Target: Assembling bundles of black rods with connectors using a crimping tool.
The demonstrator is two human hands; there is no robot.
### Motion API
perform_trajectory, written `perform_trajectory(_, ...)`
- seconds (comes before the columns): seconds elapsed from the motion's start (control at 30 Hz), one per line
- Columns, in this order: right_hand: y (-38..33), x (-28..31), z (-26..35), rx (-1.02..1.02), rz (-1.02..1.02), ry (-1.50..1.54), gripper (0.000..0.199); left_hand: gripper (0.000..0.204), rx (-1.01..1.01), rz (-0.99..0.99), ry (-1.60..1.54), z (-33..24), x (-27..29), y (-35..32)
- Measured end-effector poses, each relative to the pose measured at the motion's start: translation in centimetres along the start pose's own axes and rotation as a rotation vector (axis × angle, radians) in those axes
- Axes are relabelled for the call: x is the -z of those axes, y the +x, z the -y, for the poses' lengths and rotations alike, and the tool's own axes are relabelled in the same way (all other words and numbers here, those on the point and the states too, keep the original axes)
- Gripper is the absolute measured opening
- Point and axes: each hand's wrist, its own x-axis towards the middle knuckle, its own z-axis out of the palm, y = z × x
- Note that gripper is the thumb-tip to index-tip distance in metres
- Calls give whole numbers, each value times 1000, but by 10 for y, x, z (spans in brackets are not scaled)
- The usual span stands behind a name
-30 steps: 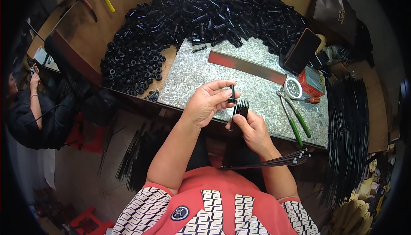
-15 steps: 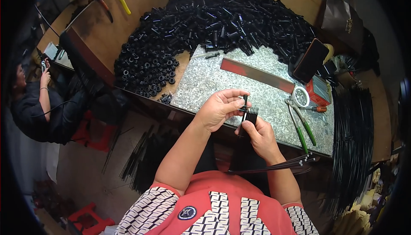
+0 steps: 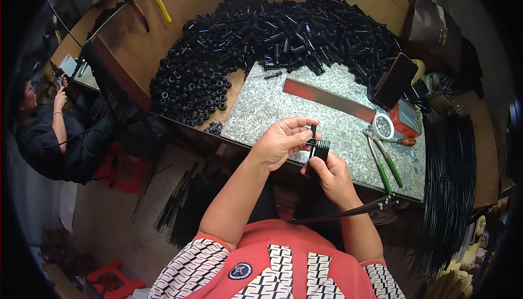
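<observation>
My left hand (image 3: 285, 142) pinches a small black tubular piece (image 3: 313, 131) between thumb and fingertips, above the worktop's front edge. Just to its right, my right hand (image 3: 332, 178) is closed around a flat row of thin black cables (image 3: 320, 154), whose pale, thin ends point up toward that piece. The two hands almost touch. Whether a wire end sits inside the black piece is too small to tell. Below my right wrist, a bunch of dark cables with whitish tips (image 3: 388, 201) sticks out to the right.
Behind the speckled worktop (image 3: 261, 113) rises a heap of black tubular parts (image 3: 283, 32). A flat metal bar (image 3: 327, 101), green-handled pliers (image 3: 383, 162), a white cup (image 3: 383, 127) and a phone (image 3: 396, 80) are to the right. Long black cables (image 3: 449, 190) hang at the right edge. Another person (image 3: 52, 124) works at left.
Both hands keep nearly the same grip and place, with the black piece still at the cable ends. The whole view has shifted slightly.
</observation>
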Motion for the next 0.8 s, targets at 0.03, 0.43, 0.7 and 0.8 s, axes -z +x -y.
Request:
perform_trajectory(0.03,-1,1,-1,-11,-2,1,21,29,-22,8,-27,4,2,1)
perform_trajectory(0.43,-2,4,-4,-9,-29,9,18,29,-51,36,99,-1,-11,-16)
perform_trajectory(0.7,-8,5,12,-50,-29,-117,16,28,-97,-100,257,11,-22,-20)
perform_trajectory(0.8,-9,4,8,9,-72,-137,16,28,-148,-83,176,16,-24,-20)
